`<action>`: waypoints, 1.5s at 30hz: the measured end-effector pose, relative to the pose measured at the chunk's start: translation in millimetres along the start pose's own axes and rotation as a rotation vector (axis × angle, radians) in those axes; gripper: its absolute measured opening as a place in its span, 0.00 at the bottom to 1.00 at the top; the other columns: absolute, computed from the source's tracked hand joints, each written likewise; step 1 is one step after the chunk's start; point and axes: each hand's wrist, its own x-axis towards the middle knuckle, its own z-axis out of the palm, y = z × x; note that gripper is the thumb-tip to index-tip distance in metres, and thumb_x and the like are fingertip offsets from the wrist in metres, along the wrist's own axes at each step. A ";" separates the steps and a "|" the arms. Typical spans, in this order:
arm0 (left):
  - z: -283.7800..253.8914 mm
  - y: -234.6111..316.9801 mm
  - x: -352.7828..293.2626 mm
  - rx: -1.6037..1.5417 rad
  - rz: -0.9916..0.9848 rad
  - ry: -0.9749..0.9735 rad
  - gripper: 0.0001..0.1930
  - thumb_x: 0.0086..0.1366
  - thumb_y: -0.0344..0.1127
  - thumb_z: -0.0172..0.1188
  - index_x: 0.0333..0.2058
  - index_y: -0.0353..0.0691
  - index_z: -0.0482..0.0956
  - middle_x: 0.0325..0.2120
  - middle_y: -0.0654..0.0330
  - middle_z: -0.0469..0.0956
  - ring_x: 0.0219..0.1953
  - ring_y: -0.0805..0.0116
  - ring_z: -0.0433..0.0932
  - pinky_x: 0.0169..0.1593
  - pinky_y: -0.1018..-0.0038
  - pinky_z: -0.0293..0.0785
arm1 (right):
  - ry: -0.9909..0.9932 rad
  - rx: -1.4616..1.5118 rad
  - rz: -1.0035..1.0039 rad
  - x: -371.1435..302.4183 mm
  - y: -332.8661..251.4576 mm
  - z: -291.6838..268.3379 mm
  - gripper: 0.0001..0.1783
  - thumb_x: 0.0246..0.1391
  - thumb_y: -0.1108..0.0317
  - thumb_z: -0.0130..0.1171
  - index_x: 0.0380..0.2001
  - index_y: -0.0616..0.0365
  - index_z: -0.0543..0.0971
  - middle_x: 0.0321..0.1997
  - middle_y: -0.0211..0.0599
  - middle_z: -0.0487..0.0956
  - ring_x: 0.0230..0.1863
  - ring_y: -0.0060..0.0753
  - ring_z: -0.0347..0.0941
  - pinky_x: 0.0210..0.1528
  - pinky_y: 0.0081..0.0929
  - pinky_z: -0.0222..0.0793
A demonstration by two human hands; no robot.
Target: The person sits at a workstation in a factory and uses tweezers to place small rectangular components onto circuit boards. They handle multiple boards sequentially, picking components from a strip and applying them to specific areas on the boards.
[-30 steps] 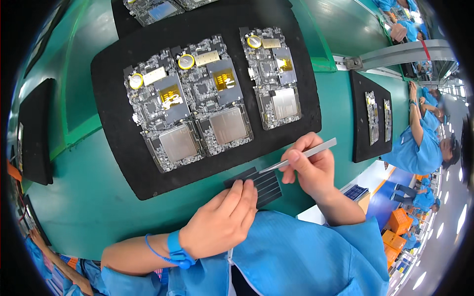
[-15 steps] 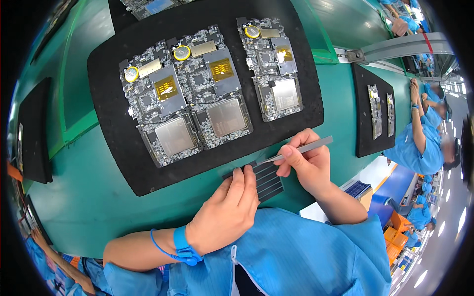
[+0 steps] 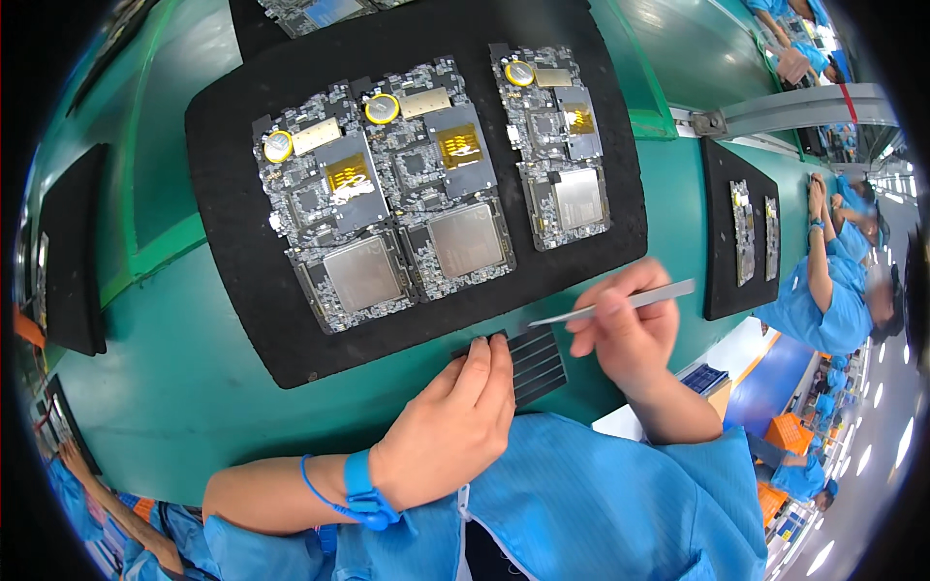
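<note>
So the green table carries a big black foam mat with three circuit boards lined up side by side, each with a coin cell, a gold patch and a metal shield already on. Boards look fully dressed from here; I can't spot anything missing, so my guess is the work is at the picking stage, with nothing lifted off the strip yet. That small ribbed black strip sheet sits at the mat's near edge, half on it. Left hand lies flat, fingers together, pressing the sheet's left end down. Right hand is pinched shut around grey tweezers, tips pointing left and hovering just over the sheet's top edge. Another mat with two narrow boards sits off right.
</note>
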 end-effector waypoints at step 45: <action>-10.3 -42.5 16.5 0.031 -0.324 0.297 0.28 0.45 0.39 0.66 0.42 0.24 0.74 0.51 0.36 0.67 0.46 0.48 0.70 0.46 0.63 0.72 | -0.047 -0.203 -0.294 66.2 7.4 58.8 0.09 0.58 0.74 0.55 0.32 0.65 0.66 0.27 0.42 0.78 0.25 0.19 0.77 0.25 0.14 0.74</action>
